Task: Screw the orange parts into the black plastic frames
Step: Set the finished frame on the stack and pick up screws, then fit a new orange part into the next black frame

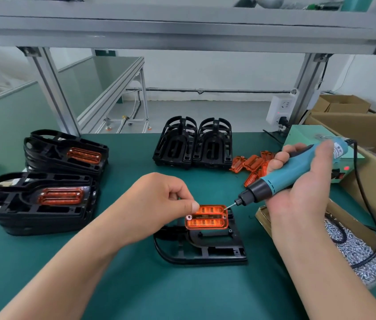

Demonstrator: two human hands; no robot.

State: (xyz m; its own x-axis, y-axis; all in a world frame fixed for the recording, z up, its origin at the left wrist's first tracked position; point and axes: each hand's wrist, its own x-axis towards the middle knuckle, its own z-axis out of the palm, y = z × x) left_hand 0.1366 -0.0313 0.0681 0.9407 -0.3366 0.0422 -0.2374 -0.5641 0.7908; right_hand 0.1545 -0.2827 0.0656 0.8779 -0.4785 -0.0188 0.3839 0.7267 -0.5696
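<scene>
Left hand [159,199], lower centre, pinches the orange part [206,217] by its upper-left edge; it lies flat on the frame [202,252], long axis left-right. Right hand [302,188] wraps the driver [286,175], bit slanting down-left at the upper-right corner, possibly carrying a screw. That slant could cross-thread or skid off.

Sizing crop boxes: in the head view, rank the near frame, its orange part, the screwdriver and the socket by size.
1. Frame and screwdriver: too alike to rank.
2. Orange part.
3. Socket, though farther away.
</scene>
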